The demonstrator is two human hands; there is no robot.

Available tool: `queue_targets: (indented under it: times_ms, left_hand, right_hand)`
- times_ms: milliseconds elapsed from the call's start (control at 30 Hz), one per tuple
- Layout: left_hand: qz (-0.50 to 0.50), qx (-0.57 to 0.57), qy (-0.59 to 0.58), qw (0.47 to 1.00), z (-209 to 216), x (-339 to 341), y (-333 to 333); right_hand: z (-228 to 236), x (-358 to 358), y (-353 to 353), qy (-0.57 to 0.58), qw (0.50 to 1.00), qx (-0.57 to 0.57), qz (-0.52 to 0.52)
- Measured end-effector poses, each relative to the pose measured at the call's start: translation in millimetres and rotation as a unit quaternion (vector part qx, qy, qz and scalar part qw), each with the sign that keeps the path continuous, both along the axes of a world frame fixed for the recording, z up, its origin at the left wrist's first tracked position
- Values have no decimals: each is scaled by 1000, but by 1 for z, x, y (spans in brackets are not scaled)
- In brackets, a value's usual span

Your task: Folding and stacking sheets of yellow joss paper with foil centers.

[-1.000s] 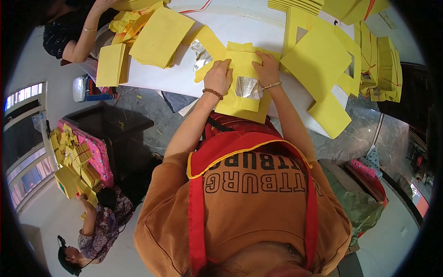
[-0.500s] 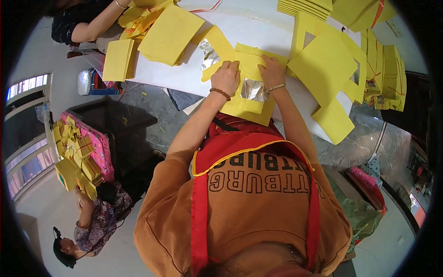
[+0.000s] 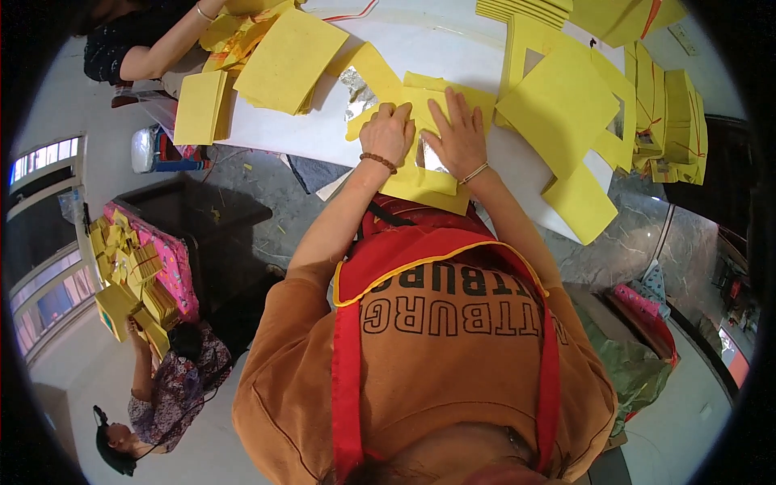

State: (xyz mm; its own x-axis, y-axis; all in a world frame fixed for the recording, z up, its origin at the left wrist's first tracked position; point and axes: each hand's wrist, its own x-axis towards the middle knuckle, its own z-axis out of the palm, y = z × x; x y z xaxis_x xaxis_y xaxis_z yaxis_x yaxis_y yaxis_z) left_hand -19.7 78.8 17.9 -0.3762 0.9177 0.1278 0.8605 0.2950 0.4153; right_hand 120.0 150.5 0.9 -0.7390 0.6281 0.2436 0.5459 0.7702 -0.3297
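Note:
On the white table [image 3: 323,129] in front of me lies a folded yellow paper sheet [image 3: 422,87] with a silver foil patch [image 3: 434,158]. My left hand [image 3: 386,136] rests on its left part, fingers curled and pressed together on the paper; the fingertips are hidden. My right hand [image 3: 459,137] lies flat on the right part with fingers spread, covering part of the foil. Just left of my left hand is another yellow paper piece with silver foil [image 3: 357,90].
A tall yellow paper stack [image 3: 291,61] stands left, a smaller one [image 3: 199,109] beyond it. Large yellow sheets [image 3: 558,109] overlap on the right, near tied bundles [image 3: 683,121]. Another person's arm [image 3: 174,44] is at upper left; a second person [image 3: 174,388] handles yellow papers at lower left.
My right hand has opened from bent fingers to a flat, spread palm and moved left over the foil. My left hand stays on the paper.

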Motion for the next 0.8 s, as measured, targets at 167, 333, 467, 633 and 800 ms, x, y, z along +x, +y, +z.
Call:
queue_targets:
  times_ms: [167, 333, 467, 633, 800]
  left_hand:
    - [0, 32, -82, 996, 2, -1, -1]
    - [27, 74, -122, 989, -4, -1, -4]
    - [55, 105, -216, 969, -13, -9, -10]
    - [18, 101, -32, 994, 4, -32, -20]
    - [-88, -21, 132, 987, 2, -54, -30]
  right_hand:
    - [-20, 7, -11, -15, 1000, -1, -9]
    - [-20, 5, -13, -9, 1000, 24, -18]
    - [-21, 4, -14, -1, 1000, 17, -18]
    - [-24, 6, -13, -10, 999, 37, -23]
    - [-8, 5, -16, -14, 1000, 5, -16]
